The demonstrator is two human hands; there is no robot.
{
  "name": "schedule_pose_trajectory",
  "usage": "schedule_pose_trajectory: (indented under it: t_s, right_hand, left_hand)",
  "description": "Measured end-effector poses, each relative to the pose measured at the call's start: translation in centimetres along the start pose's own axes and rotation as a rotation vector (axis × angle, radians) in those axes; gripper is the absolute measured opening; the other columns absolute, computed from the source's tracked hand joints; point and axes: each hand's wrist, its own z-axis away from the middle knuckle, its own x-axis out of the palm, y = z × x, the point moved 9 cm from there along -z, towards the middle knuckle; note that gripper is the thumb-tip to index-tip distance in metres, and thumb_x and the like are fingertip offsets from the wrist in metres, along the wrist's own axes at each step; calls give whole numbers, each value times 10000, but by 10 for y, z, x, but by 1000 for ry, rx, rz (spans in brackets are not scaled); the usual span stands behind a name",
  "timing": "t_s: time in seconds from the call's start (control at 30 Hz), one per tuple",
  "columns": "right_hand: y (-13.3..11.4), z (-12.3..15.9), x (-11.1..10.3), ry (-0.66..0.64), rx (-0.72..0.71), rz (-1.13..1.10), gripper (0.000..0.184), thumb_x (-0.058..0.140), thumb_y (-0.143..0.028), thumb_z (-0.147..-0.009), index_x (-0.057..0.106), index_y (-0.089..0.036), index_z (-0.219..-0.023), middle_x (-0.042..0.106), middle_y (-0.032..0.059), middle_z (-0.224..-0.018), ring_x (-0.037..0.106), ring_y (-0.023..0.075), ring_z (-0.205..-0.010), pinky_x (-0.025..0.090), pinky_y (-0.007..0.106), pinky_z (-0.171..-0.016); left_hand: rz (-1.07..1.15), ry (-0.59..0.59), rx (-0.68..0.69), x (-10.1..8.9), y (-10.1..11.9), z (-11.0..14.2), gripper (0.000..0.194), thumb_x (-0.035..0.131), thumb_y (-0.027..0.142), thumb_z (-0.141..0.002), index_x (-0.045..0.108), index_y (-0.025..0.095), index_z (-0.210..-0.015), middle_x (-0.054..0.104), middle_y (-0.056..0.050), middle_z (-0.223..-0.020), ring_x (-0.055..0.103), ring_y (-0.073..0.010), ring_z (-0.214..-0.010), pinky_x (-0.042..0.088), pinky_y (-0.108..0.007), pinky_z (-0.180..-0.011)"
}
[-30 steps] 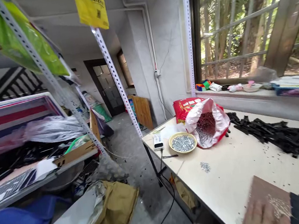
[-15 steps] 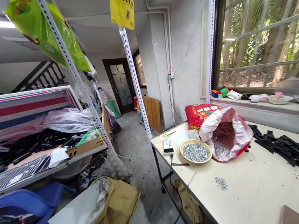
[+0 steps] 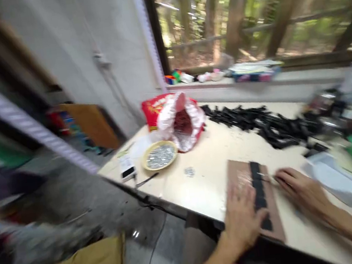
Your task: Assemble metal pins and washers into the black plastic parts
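Brown board [image 3: 273,210] with black strip [image 3: 258,186] — by the surface's [image 3: 207,195] near edge.
Left hand [image 3: 242,214] on board, fingers spread wide; right hand [image 3: 303,189] just beside its right edge, grip too blurred to read. Farther left — bowl [image 3: 145,166] of silvery bits, red bag [image 3: 151,110]; black pieces [image 3: 245,118] far side.

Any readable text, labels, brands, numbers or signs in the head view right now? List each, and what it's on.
None legible.
Red bag: printing visible, too blurred to read.
White device: any markings too small and blurred to read.
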Motion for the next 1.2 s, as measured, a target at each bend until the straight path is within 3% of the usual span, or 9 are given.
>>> schedule_pose_trajectory:
  t_s: [0.07,0.2,0.4,0.7,0.77,0.87,0.97,1.1,1.2]
  right_hand:
    - [19,0,21,-147,28,67,268,385,-317,-962,628,-208,-941,631,59,-1015,605,151,-841,452,241,-652]
    - [40,-12,38,-247,39,121,252,379,-267,-962,615,-200,-907,632,50,-946,572,154,-853,400,244,-691]
    - [33,-15,39,-266,-29,126,242,375,-237,-961,590,-183,-863,610,46,-894,527,143,-806,348,238,-688]
    - [41,-20,46,-226,-12,92,217,410,-221,-945,593,-170,-839,609,49,-865,506,149,-788,326,244,-656]
    - [34,-17,45,-214,-36,82,235,396,-209,-949,595,-163,-834,609,50,-842,502,146,-765,328,245,-642]
    - [8,-2,42,-232,-203,22,254,375,-188,-950,605,-167,-844,613,49,-827,497,137,-719,332,245,-613]
    - [-3,15,23,-242,-230,-24,245,380,-202,-948,611,-175,-870,629,55,-872,532,140,-755,367,244,-637]
    - [34,36,-34,-186,106,-74,213,397,-242,-942,599,-174,-953,627,64,-971,575,151,-869,416,243,-733]
    - [64,77,-87,-208,341,-88,200,429,-297,-924,596,-188,-940,624,54,-957,587,151,-838,433,250,-749]
  left_hand:
    - [-51,-12,26,3,1,-9,548,358,487,-903,428,190,-1358,393,-35,-1449,252,-298,-1373,252,-528,-1115]
    - [-163,-16,106,7,5,-21,485,375,414,-919,450,191,-1344,409,-34,-1439,267,-322,-1363,285,-549,-1084]
    - [-259,-16,160,9,11,-19,460,396,386,-919,458,207,-1339,413,-35,-1436,265,-331,-1362,316,-551,-1059]
    - [-287,-44,161,7,15,-24,449,388,356,-924,471,188,-1332,437,-46,-1417,292,-343,-1347,335,-556,-1043]
    - [-283,-43,158,7,15,-23,446,389,357,-923,475,193,-1329,444,-46,-1412,297,-344,-1345,336,-559,-1042]
    - [-262,-36,155,8,13,-23,438,394,362,-921,475,217,-1326,440,-40,-1417,291,-335,-1350,324,-558,-1051]
    - [-221,-19,131,11,8,-23,433,384,367,-924,466,219,-1323,416,-53,-1435,289,-314,-1356,303,-545,-1069]
    - [-122,20,69,12,-1,-24,434,378,382,-924,481,152,-1277,441,-118,-1412,304,-287,-1354,296,-517,-1081]
    - [-73,40,65,12,-1,-27,447,379,397,-921,474,144,-1277,440,-139,-1408,308,-291,-1352,288,-523,-1080]
